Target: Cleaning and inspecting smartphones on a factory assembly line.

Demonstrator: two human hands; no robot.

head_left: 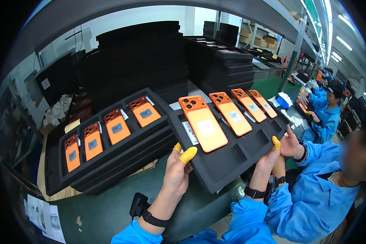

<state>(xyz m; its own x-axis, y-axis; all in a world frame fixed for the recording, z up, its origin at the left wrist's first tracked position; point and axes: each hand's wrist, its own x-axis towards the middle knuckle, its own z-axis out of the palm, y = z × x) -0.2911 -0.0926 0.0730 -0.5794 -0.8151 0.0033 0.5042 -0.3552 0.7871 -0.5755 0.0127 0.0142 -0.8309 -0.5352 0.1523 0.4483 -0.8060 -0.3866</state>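
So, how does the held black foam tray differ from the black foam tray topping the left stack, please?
The held tray is raised; the stacked tray rests on other trays. The held tray's orange phones bear whitish labels; the stacked tray's phones, grey labels. Each holds four phones.

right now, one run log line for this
left hand: holds tray | right hand: holds tray | tray: tilted, four orange phones

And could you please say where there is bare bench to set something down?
The bench is bare between the papers and left forearm, before the tray stack, except small scraps. Crowded: behind, tall stacks; rightward, the held tray with a co-worker's hand beside it.
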